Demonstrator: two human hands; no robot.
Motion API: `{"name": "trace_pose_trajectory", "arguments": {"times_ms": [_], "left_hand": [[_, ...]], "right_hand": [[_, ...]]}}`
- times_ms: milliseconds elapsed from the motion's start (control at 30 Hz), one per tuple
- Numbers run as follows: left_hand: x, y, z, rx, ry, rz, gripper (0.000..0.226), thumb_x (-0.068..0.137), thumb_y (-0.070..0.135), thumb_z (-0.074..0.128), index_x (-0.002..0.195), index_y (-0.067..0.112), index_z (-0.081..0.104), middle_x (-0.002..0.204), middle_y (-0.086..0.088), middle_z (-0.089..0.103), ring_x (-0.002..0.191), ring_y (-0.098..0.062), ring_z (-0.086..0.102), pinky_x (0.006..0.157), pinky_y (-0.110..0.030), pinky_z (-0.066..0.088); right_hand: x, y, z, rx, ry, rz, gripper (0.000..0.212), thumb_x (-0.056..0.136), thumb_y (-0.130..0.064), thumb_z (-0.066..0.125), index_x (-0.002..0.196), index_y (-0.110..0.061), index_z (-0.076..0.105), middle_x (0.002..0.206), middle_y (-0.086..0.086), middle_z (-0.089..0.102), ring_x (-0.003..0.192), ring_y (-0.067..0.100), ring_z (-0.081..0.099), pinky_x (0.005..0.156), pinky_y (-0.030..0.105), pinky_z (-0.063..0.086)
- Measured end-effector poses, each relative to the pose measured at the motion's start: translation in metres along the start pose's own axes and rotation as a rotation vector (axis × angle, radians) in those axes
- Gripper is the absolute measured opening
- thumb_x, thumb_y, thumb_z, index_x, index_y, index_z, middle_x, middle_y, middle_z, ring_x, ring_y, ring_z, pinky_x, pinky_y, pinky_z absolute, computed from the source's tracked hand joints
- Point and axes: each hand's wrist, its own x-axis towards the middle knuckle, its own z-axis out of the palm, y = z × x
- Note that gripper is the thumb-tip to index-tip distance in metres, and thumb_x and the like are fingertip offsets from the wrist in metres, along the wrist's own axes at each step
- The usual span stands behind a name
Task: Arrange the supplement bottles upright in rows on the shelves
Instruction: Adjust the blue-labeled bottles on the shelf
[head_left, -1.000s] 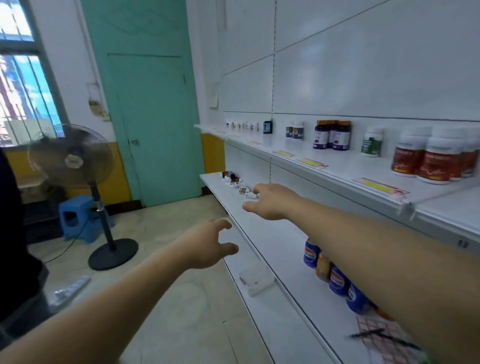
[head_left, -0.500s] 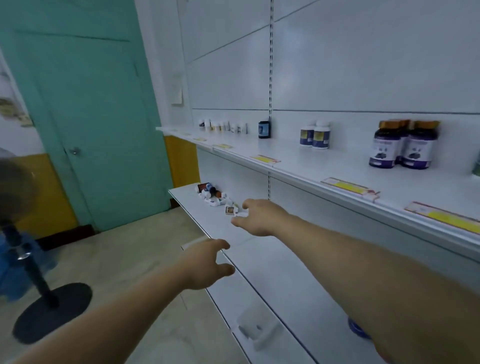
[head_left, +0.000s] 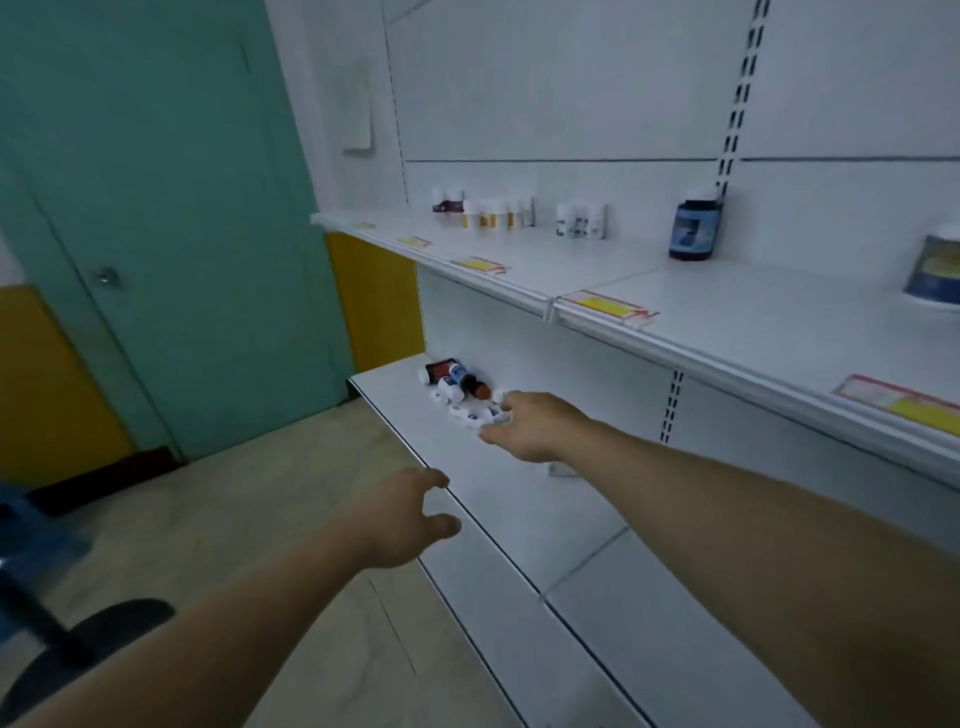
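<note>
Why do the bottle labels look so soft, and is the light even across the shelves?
Head view: blur softens the frame, so labels on the dark blue jar and the toppled small bottles by the right hand cannot be read; head view, lower left: the fan base smears most; head view overall: dim, flat, bluish light, no glare or hard shadows on the upper shelf.

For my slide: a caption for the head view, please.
Right hand reaches small toppled bottles on white metal lower shelf; left hand hovers open.

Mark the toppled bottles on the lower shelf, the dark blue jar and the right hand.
toppled bottles (head_left: 457, 385): head view, middle of the pile.
dark blue jar (head_left: 693, 232): head view, its label.
right hand (head_left: 537, 426): head view, back of the hand.
</note>
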Motion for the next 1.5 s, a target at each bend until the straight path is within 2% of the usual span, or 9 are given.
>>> {"name": "trace_pose_trajectory", "arguments": {"times_ms": [300, 467, 667, 800, 1000, 1133, 1233, 1300, 1500], "left_hand": [[0.164, -0.149, -0.080, 0.055, -0.126, 0.124, 0.062, 0.084, 0.053, 0.058, 0.139, 0.031, 0.038, 0.147, 0.002, 0.038, 0.128, -0.017, 0.041, 0.104, -0.031, 0.037], [0.252, -0.199, -0.115, 0.051, -0.194, 0.187, 0.058, 0.086, 0.051, 0.057, 0.137, 0.032, 0.039, 0.145, 0.002, 0.038, 0.123, -0.016, 0.046, 0.091, -0.023, 0.035], [0.385, -0.245, -0.124, 0.083, -0.275, 0.217, 0.059, 0.087, 0.048, 0.058, 0.138, 0.028, 0.038, 0.147, -0.001, 0.035, 0.125, -0.020, 0.044, 0.102, -0.031, 0.039], [0.476, -0.275, -0.121, 0.135, -0.316, 0.248, 0.060, 0.087, 0.049, 0.058, 0.139, 0.028, 0.037, 0.149, 0.000, 0.034, 0.129, -0.018, 0.040, 0.101, -0.029, 0.036], [0.587, -0.297, -0.110, 0.166, -0.397, 0.340, 0.066, 0.086, 0.050, 0.058, 0.142, 0.025, 0.034, 0.149, -0.001, 0.033, 0.131, -0.018, 0.038, 0.105, -0.029, 0.031], [0.651, -0.296, -0.085, 0.177, -0.452, 0.455, 0.070, 0.086, 0.047, 0.060, 0.144, 0.022, 0.032, 0.149, -0.002, 0.034, 0.131, -0.019, 0.038, 0.104, -0.027, 0.031], [0.691, -0.295, -0.057, 0.178, -0.494, 0.552, 0.067, 0.087, 0.044, 0.060, 0.143, 0.019, 0.034, 0.145, -0.002, 0.039, 0.125, -0.018, 0.044, 0.097, -0.022, 0.034], [0.710, -0.298, -0.036, 0.207, -0.526, 0.616, 0.066, 0.089, 0.043, 0.058, 0.144, 0.017, 0.032, 0.145, -0.003, 0.039, 0.125, -0.019, 0.044, 0.099, -0.024, 0.034], [0.746, -0.282, 0.012, 0.214, -0.445, 0.893, 0.036, 0.093, 0.023, 0.053, 0.128, 0.014, 0.046, 0.130, -0.004, 0.049, 0.118, -0.020, 0.048, 0.096, -0.022, 0.034]], "right_hand": [[0.193, -0.085, 0.047, 0.034, 0.040, 0.147, 0.062, 0.088, -0.060, 0.046, 0.135, -0.020, 0.044, 0.131, 0.008, 0.052, 0.110, 0.026, 0.053, 0.079, 0.029, 0.037], [0.275, -0.097, 0.057, 0.037, 0.033, 0.204, 0.059, 0.085, -0.061, 0.046, 0.129, -0.022, 0.049, 0.119, 0.005, 0.059, 0.092, 0.022, 0.055, 0.068, 0.028, 0.038], [0.393, -0.076, 0.082, 0.039, 0.046, 0.312, 0.051, 0.086, -0.056, 0.051, 0.117, -0.015, 0.050, 0.102, 0.004, 0.058, 0.084, 0.020, 0.052, 0.059, 0.029, 0.034], [0.471, -0.047, 0.108, 0.120, 0.048, 0.400, 0.047, 0.086, -0.052, 0.052, 0.112, -0.014, 0.050, 0.108, 0.007, 0.058, 0.087, 0.022, 0.050, 0.063, 0.030, 0.034], [0.545, -0.015, 0.146, 0.166, 0.022, 0.552, 0.054, 0.087, -0.047, 0.057, 0.125, -0.010, 0.046, 0.121, 0.011, 0.057, 0.103, 0.026, 0.054, 0.075, 0.028, 0.036], [0.584, -0.001, 0.166, 0.153, 0.100, 0.631, 0.047, 0.090, -0.037, 0.055, 0.125, -0.008, 0.045, 0.123, 0.014, 0.055, 0.105, 0.029, 0.054, 0.079, 0.030, 0.040], [0.606, 0.006, 0.189, 0.082, 0.123, 0.659, 0.051, 0.094, -0.033, 0.051, 0.137, -0.010, 0.034, 0.134, 0.014, 0.047, 0.117, 0.032, 0.048, 0.095, 0.037, 0.040], [0.612, 0.009, 0.206, 0.041, 0.100, 0.706, 0.058, 0.094, -0.034, 0.049, 0.143, -0.014, 0.026, 0.138, 0.011, 0.043, 0.120, 0.033, 0.044, 0.097, 0.040, 0.040], [0.605, 0.026, 0.228, -0.115, 0.177, 0.866, 0.044, 0.094, -0.034, 0.048, 0.131, -0.011, 0.042, 0.127, 0.012, 0.047, 0.115, 0.031, 0.044, 0.091, 0.038, 0.039]]}}
